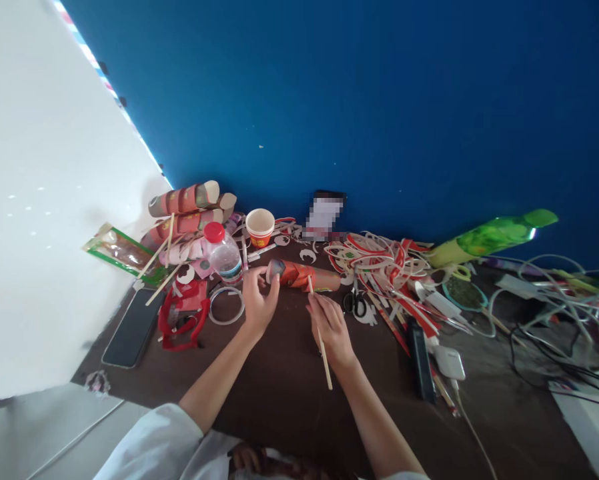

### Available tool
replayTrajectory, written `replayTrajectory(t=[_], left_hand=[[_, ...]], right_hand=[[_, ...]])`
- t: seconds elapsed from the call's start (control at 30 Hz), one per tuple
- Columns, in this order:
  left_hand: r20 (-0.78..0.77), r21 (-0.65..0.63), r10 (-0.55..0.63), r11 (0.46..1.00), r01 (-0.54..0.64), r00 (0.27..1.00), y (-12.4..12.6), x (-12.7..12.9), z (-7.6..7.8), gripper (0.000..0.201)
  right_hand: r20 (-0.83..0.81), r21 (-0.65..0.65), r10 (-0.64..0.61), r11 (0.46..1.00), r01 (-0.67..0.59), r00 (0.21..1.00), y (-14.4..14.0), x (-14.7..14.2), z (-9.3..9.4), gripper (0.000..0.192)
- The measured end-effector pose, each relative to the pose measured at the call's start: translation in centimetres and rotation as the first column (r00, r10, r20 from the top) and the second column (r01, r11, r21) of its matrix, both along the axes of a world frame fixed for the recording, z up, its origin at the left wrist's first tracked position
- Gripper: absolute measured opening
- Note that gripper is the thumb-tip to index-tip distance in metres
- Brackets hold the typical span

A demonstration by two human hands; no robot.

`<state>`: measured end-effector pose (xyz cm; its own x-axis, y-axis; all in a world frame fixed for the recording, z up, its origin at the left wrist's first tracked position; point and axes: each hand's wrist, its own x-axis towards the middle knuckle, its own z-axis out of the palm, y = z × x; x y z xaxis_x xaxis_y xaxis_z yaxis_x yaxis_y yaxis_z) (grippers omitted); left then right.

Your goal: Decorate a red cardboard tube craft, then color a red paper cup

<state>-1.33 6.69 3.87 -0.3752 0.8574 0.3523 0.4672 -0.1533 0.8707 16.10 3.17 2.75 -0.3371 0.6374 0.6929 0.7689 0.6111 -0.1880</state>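
A row of joined red-and-tan paper cups (304, 275) lies on its side on the dark brown table (279, 387). My left hand (257, 301) grips its left end. My right hand (328, 328) holds a thin wooden stick (320, 337), whose upper tip touches the cup row near its middle.
Stacked paper cup rows (187, 199) lie at the back left, with a water bottle (223, 253), an upright paper cup (260, 228) and a phone (133, 327). Scissors (354, 301), a heap of cut paper strips (384, 261), a green bottle (489, 237) and cables (554, 300) fill the right.
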Motion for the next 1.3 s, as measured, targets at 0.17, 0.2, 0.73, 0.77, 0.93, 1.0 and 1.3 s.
replayTrajectory(t=[0.17, 0.2, 0.73, 0.77, 0.93, 1.0, 1.3], left_hand=[[-0.048, 0.023, 0.057, 0.998, -0.056, 0.997, 0.5, -0.1, -0.4, 0.028], [-0.068, 0.067, 0.078, 0.995, -0.073, 0.995, 0.5, -0.1, -0.3, 0.024], [-0.201, -0.046, 0.004, 0.999, -0.013, 0.980, 1.6, 2.0, -0.1, 0.020], [-0.174, -0.039, -0.009, 0.999, 0.002, 0.985, 1.6, 2.0, -0.4, 0.018], [-0.142, 0.024, -0.043, 0.999, 0.046, 0.989, 1.3, 2.2, -1.2, 0.016], [-0.171, 0.062, -0.037, 0.997, 0.048, 0.985, 1.1, 2.2, -1.3, 0.016], [-0.326, 0.121, -0.009, 0.991, 0.052, 0.945, 0.0, 2.1, -2.0, 0.011]], right_hand=[[-0.002, 0.008, 0.006, 1.000, -0.006, 1.000, -0.2, 0.2, 0.5, 0.056], [0.000, 0.008, 0.007, 1.000, -0.007, 1.000, -0.3, 0.2, 0.5, 0.056], [0.066, -0.035, 0.005, 0.999, -0.002, 0.998, -0.7, 0.3, 0.6, 0.047], [0.065, -0.035, 0.001, 0.999, 0.001, 0.998, -0.7, 0.3, 0.6, 0.046], [0.050, -0.049, -0.014, 0.999, 0.016, 0.999, -0.6, 0.3, 1.1, 0.044], [0.044, -0.055, -0.019, 0.998, 0.021, 0.999, -0.5, 0.2, 1.4, 0.042], [-0.084, -0.104, 0.034, 0.994, -0.043, 0.996, 0.2, 0.6, 1.8, 0.032]])
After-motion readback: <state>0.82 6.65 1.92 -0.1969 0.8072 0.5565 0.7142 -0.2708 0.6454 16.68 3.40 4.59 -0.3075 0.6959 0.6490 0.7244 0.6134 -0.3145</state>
